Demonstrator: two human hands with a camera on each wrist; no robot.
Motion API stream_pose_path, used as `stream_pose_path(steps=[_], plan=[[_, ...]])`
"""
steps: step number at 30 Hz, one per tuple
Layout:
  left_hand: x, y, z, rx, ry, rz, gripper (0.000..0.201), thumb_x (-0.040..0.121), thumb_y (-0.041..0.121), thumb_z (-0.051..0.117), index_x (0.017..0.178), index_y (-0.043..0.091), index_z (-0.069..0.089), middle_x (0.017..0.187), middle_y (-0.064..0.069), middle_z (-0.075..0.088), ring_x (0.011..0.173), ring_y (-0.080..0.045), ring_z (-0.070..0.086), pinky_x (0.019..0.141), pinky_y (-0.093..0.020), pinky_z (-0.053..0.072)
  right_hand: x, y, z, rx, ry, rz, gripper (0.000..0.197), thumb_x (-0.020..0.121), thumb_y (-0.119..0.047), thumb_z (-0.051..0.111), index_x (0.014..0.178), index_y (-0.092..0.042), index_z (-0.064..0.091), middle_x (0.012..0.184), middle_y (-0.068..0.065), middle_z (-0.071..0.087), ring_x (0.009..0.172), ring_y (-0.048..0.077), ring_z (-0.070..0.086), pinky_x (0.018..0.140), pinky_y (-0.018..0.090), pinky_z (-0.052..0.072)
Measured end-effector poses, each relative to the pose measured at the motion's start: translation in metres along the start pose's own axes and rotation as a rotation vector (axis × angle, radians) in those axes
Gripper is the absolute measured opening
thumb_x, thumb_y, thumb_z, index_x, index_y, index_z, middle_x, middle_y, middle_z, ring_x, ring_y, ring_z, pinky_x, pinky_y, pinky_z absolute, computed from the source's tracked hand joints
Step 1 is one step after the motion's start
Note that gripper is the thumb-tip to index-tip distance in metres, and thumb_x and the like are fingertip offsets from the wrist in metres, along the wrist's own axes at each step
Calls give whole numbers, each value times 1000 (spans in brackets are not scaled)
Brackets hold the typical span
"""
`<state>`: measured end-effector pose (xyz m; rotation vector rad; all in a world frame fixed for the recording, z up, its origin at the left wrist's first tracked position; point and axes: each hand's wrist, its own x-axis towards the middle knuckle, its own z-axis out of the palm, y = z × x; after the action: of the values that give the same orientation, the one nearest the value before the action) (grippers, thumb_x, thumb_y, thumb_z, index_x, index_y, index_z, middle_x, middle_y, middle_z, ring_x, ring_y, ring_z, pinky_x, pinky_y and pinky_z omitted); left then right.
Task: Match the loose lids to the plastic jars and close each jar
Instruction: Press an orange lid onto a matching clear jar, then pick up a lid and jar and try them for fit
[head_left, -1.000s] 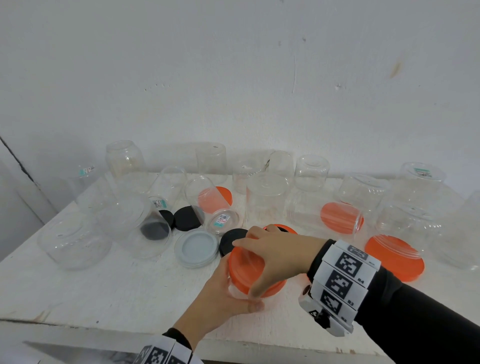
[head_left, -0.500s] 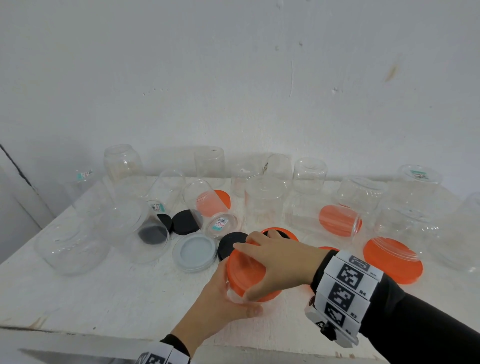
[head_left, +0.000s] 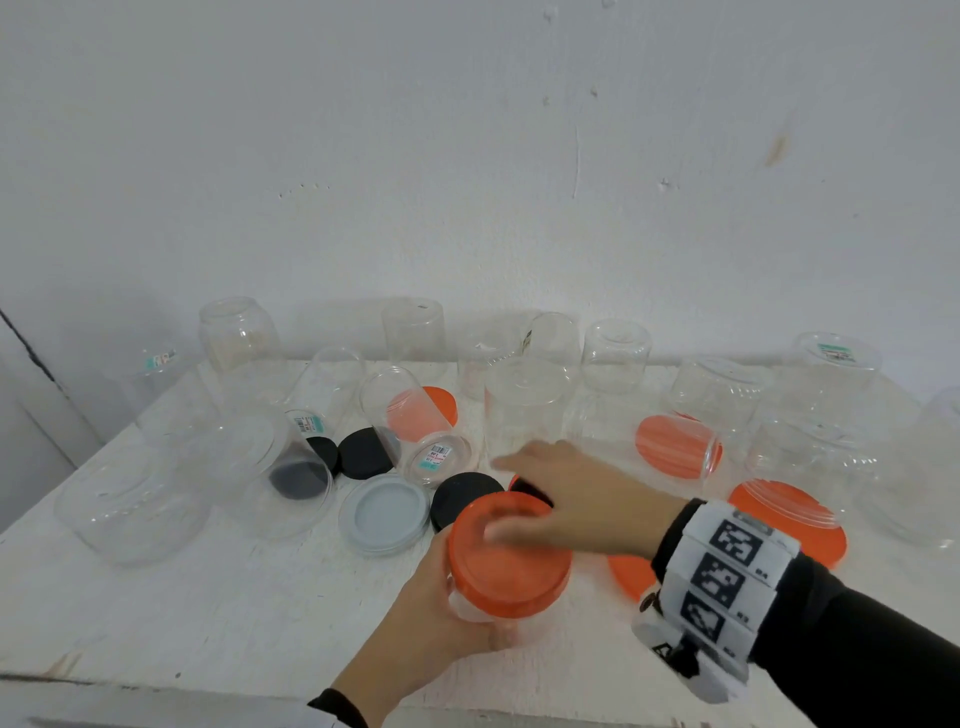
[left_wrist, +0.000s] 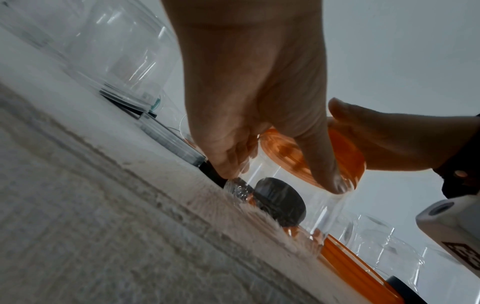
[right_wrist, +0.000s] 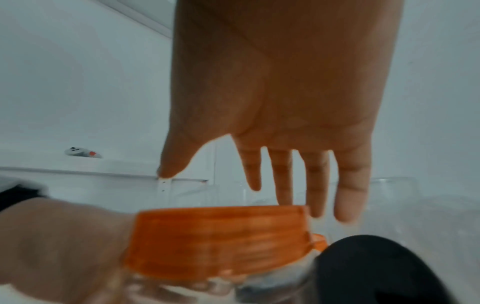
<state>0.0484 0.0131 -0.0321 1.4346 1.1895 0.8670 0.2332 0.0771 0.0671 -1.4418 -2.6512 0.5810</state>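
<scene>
- At the far left of the white counter (head_left: 156, 613), a wide clear jar (head_left: 132, 506) stands open, with more empty clear jars crowded behind it along the wall (head_left: 467, 156).
- Just to its right a clear jar lies on its side (head_left: 283, 462), a black lid showing through its mouth; two more black lids (head_left: 363, 452) lie close behind it.
- Next comes a grey lid (head_left: 384, 514), flat on the counter, with another black lid (head_left: 465, 496) touching its right edge.
- Behind these a tipped jar with a price sticker (head_left: 415, 426) leans in front of an orange lid.
- The left hand (head_left: 431, 629) reaches in from the near edge, its grip narrow and curled round the small clear jar (left_wrist: 285, 197), fingers on the far side and thumb on the near side; the jar's base rests on the counter.
- The orange lid (head_left: 506, 556) sits on top of that jar, near the front middle of the counter.
- The right hand (head_left: 576, 493) hovers over the lid's far edge, its grip wide, with fingers straight and spread and holding nothing; the fingertips (right_wrist: 348, 205) hang just past the rim, blurred.
- Further right, a jar on its side (head_left: 675, 447) has an orange lid at its mouth, and a large orange lid (head_left: 789, 519) lies flat beyond the wrist band (head_left: 727, 566).
- More clear jars (head_left: 831, 374) stand at the far right.
</scene>
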Motion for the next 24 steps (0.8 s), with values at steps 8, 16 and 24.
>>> stream_pose_path(steps=[8,16,24], plan=[[-6,7,-2,78,6,-33,104,52,31,91,126,55,21,128,27,45,113,22,45,85,-2,41,10,85,-37,-284,197,374,68,89,-55,53,143,-19,36,143,4,39,130,26,34,104,39,34],[-5,12,-7,263,1,-19,131,47,48,90,135,58,-7,149,27,11,138,6,17,106,-9,24,13,120,-34,-398,19,560,92,76,-64,65,147,-22,24,150,5,29,137,28,29,109,43,30],[5,26,-2,351,11,50,128,40,60,82,137,43,1,145,27,9,137,5,18,111,-17,22,13,117,-29,-436,-6,561,88,80,-54,65,147,-21,20,140,5,40,127,27,40,99,39,39]])
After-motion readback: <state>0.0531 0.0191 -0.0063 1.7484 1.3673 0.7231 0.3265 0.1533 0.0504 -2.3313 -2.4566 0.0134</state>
